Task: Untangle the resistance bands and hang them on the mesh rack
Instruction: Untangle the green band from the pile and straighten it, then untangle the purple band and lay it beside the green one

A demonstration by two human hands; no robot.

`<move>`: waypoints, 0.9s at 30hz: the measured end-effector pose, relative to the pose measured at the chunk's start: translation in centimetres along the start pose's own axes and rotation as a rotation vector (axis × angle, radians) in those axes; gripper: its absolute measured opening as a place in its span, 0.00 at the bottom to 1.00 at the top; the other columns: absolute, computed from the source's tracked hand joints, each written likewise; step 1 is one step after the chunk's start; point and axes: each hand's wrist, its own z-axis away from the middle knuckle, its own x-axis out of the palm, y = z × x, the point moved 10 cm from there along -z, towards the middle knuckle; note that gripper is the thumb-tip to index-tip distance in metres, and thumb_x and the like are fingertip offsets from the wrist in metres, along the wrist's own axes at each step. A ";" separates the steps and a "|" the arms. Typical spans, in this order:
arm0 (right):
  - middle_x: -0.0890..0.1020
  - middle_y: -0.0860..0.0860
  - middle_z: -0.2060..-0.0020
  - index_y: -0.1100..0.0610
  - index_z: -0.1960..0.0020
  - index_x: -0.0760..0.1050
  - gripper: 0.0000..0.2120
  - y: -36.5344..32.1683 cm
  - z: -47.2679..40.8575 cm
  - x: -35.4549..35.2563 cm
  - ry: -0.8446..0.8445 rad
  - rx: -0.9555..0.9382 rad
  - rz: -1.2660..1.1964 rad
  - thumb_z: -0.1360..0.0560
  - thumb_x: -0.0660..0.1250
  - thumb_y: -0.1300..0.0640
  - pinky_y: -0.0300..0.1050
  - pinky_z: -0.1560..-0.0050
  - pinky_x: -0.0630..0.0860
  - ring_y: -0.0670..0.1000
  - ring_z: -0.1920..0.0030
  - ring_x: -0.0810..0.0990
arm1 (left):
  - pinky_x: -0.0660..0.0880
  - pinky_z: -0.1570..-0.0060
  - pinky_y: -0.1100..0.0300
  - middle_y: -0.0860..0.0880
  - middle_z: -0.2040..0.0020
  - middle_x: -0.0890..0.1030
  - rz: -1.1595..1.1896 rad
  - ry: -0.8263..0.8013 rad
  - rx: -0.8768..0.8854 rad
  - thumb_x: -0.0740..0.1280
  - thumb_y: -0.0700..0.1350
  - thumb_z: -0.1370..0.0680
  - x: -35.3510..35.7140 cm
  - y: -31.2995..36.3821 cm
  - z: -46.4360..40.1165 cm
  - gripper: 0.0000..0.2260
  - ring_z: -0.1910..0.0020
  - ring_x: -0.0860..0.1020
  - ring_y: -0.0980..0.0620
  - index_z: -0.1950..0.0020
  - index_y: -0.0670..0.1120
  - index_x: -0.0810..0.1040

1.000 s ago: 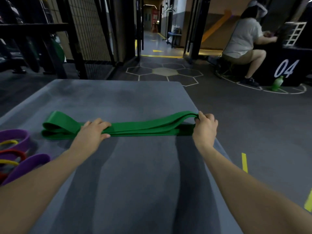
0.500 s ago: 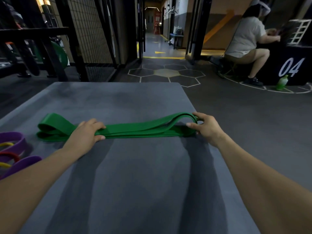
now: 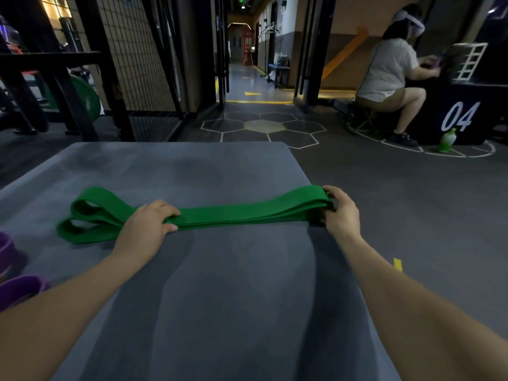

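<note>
The green band (image 3: 233, 214) lies folded in layers across my grey table (image 3: 220, 298). My left hand (image 3: 145, 229) grips it near its looped end, fingers (image 3: 165, 211) curled over the strap. My right hand (image 3: 341, 213) pinches the opposite end. Purple bands (image 3: 16, 290) sit left of it.

Purple bands (image 3: 19, 290) cut off at left edge (colours beneath unclear).
</note>
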 end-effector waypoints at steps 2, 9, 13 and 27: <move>0.77 0.54 0.40 0.52 0.36 0.72 0.22 -0.5 0.1 0.1 0.008 -0.018 0.140 0.27 0.62 0.68 0.47 0.44 0.73 0.58 0.42 0.75 | 0.73 0.54 0.50 0.43 0.53 0.80 0.006 0.019 0.003 0.73 0.38 0.31 0.0 -0.1 0.0 0.11 0.55 0.77 0.38 0.50 0.41 0.82; 0.58 0.56 0.29 0.52 0.27 0.58 0.36 -5.3 4.3 0.6 0.105 -0.084 0.546 0.32 0.64 0.69 0.57 0.37 0.61 0.63 0.36 0.60 | 0.72 0.54 0.51 0.42 0.53 0.80 0.014 0.023 -0.025 0.73 0.37 0.31 0.1 0.1 0.1 0.11 0.53 0.77 0.39 0.49 0.40 0.82; 0.74 0.60 0.41 0.58 0.40 0.75 0.23 -12.0 9.5 7.5 0.017 -0.582 0.599 0.35 0.67 0.66 0.58 0.49 0.74 0.65 0.47 0.73 | 0.72 0.55 0.51 0.42 0.53 0.80 0.041 0.033 -0.032 0.72 0.37 0.31 0.1 0.1 0.4 0.11 0.54 0.76 0.39 0.49 0.40 0.82; 0.67 0.47 0.35 0.47 0.31 0.67 0.21 -10.2 11.2 13.5 -0.223 -0.416 0.570 0.22 0.56 0.60 0.49 0.51 0.73 0.55 0.39 0.62 | 0.67 0.52 0.57 0.46 0.47 0.78 0.008 -0.037 -0.022 0.67 0.41 0.25 0.6 -0.1 0.4 0.13 0.49 0.74 0.43 0.40 0.44 0.79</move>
